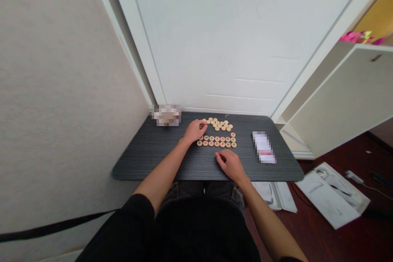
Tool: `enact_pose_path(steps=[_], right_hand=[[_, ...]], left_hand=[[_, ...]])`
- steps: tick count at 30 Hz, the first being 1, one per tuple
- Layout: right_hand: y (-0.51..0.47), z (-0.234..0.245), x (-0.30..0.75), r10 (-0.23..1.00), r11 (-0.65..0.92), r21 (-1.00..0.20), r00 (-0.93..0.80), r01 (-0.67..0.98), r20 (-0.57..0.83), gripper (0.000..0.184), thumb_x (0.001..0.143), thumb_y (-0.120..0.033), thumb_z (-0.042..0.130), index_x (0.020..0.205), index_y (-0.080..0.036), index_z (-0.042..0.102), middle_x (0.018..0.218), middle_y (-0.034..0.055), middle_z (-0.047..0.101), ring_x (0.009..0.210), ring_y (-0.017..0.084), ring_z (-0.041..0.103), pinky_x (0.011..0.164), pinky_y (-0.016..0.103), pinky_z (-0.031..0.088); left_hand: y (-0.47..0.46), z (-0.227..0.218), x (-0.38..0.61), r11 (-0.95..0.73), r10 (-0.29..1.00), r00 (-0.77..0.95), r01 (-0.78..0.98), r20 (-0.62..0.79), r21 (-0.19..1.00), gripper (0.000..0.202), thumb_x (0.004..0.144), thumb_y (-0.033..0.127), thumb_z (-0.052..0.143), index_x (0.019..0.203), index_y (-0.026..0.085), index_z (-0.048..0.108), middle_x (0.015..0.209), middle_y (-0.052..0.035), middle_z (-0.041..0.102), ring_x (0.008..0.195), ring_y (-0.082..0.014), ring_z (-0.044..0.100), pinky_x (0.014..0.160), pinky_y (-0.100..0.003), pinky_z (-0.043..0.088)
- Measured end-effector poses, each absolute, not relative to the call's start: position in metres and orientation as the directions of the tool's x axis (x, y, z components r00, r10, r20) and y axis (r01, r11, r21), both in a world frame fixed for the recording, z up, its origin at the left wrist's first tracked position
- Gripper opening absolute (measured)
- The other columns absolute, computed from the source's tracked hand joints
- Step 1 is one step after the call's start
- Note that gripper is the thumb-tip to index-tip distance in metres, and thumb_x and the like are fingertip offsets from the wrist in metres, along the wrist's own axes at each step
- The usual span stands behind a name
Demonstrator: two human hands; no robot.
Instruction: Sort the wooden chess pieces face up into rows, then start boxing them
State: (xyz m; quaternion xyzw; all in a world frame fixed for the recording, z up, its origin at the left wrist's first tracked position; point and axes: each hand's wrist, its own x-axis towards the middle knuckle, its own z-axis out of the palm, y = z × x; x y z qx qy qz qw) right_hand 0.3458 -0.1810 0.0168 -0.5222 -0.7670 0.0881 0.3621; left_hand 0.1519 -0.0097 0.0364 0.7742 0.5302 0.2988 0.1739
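My left hand (195, 130) reaches over the table, thumb and fingertips drawn together at the left end of a loose group of round wooden Chinese chess pieces (223, 128). Whether a piece sits between those fingertips is hidden. Below the group, two rows of pieces (217, 144) with red and dark characters lie face up. One more face-up piece (233, 134) lies above their right end. The left hand covers part of the upper row's left end. My right hand (231, 166) rests on the table just below the rows, its fingers loosely curled in with nothing visible in them.
The dark wood-grain table (147, 159) stands against a white panel (221, 49). A blurred bundle (167, 115) lies at its back left, a blurred white packet (264, 147) to the right. Boxes (333, 194) and a cable lie on the floor beside an open cabinet door (350, 98).
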Motion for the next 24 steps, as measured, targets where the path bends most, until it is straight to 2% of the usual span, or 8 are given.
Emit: enact_pose_path(steps=[4, 7, 14, 20, 24], right_hand=[[-0.180, 0.015, 0.346, 0.865, 0.436, -0.515, -0.184, 0.739, 0.467, 0.029, 0.102, -0.035, 0.047, 0.084, -0.023, 0.067, 0.076, 0.0040, 0.067, 0.074, 0.019, 0.061, 0.074, 0.030, 0.047], [-0.179, 0.014, 0.346, 0.863, 0.434, -0.518, -0.176, 0.737, 0.474, 0.030, 0.102, -0.035, 0.047, 0.083, -0.023, 0.067, 0.076, 0.0041, 0.067, 0.073, 0.019, 0.062, 0.074, 0.030, 0.048], [-0.179, 0.013, 0.346, 0.865, 0.427, -0.524, -0.163, 0.737, 0.474, 0.029, 0.102, -0.034, 0.048, 0.082, -0.022, 0.066, 0.077, 0.0046, 0.068, 0.073, 0.019, 0.061, 0.074, 0.030, 0.047], [-0.179, 0.013, 0.346, 0.864, 0.426, -0.531, -0.156, 0.733, 0.479, 0.028, 0.101, -0.032, 0.050, 0.081, -0.022, 0.066, 0.076, 0.0033, 0.067, 0.072, 0.018, 0.061, 0.074, 0.027, 0.046], [-0.178, 0.013, 0.347, 0.865, 0.423, -0.545, -0.144, 0.724, 0.480, 0.025, 0.099, -0.030, 0.052, 0.081, -0.022, 0.067, 0.076, 0.0032, 0.067, 0.072, 0.018, 0.061, 0.073, 0.028, 0.046]], left_hand=[[-0.013, 0.048, 0.181, -0.532, 0.846, 0.455, 0.732, 0.276, 0.425, 0.020, 0.084, 0.035, 0.069, 0.099, 0.023, 0.075, 0.103, -0.0079, 0.071, 0.100, -0.0245, 0.064, 0.095, -0.034, 0.048], [-0.012, 0.054, 0.198, -0.544, 0.839, 0.476, 0.747, 0.263, 0.382, 0.022, 0.084, 0.037, 0.069, 0.100, 0.023, 0.074, 0.103, -0.0092, 0.070, 0.103, -0.0266, 0.063, 0.095, -0.035, 0.048], [-0.008, 0.054, 0.215, -0.483, 0.875, 0.437, 0.800, 0.207, 0.356, 0.022, 0.080, 0.042, 0.073, 0.088, 0.022, 0.073, 0.096, -0.0105, 0.069, 0.101, -0.0288, 0.064, 0.090, -0.036, 0.048], [-0.013, 0.057, 0.217, -0.418, 0.908, 0.379, 0.830, 0.177, 0.370, 0.013, 0.078, 0.033, 0.071, 0.087, 0.023, 0.071, 0.093, -0.0081, 0.072, 0.097, -0.0279, 0.066, 0.088, -0.037, 0.049], [-0.015, 0.063, 0.218, -0.413, 0.911, 0.361, 0.806, 0.201, 0.424, 0.021, 0.076, 0.030, 0.071, 0.096, 0.022, 0.071, 0.097, -0.0070, 0.073, 0.093, -0.0259, 0.068, 0.084, -0.035, 0.052]])
